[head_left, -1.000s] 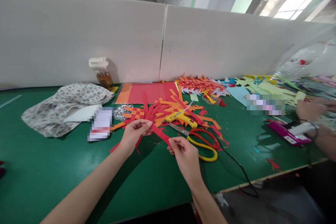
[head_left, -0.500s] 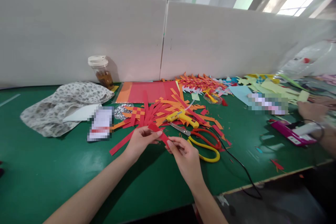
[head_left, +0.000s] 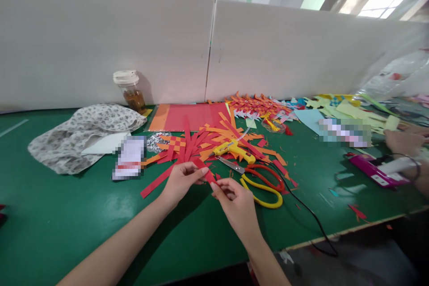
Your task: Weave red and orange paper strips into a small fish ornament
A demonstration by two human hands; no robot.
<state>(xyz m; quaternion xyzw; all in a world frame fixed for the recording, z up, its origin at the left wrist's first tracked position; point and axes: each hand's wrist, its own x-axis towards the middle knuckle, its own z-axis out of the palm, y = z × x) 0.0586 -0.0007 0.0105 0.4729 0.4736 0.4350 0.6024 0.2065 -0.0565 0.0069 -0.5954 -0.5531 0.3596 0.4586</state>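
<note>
A short red paper strip [head_left: 209, 175] is held between my two hands above the green table. My left hand [head_left: 182, 181] pinches its upper left end with thumb and fingers. At its lower right end, my right hand [head_left: 234, 196] is closed in a pinch. Just beyond lie loose red and orange paper strips [head_left: 197, 143] in a heap, with a small woven checkered piece [head_left: 176, 144] at its left. A yellow glue gun [head_left: 236, 149] rests on the heap. Scissors [head_left: 264, 183] with red and yellow handles lie right beside my right hand.
Left stand a lidded cup [head_left: 132, 91] and a patterned cloth [head_left: 77, 138]. Red and orange sheets [head_left: 197, 116] lie at the back, a woven paper piece [head_left: 261, 103] beside them. A black cord [head_left: 311, 212] crosses the right side. Another person's hand [head_left: 404, 143] is near a magenta glue gun [head_left: 378, 172].
My right thumb and fingers have shifted slightly on the red paper strip. Both hands keep their pinch, and the view has moved a little.
</note>
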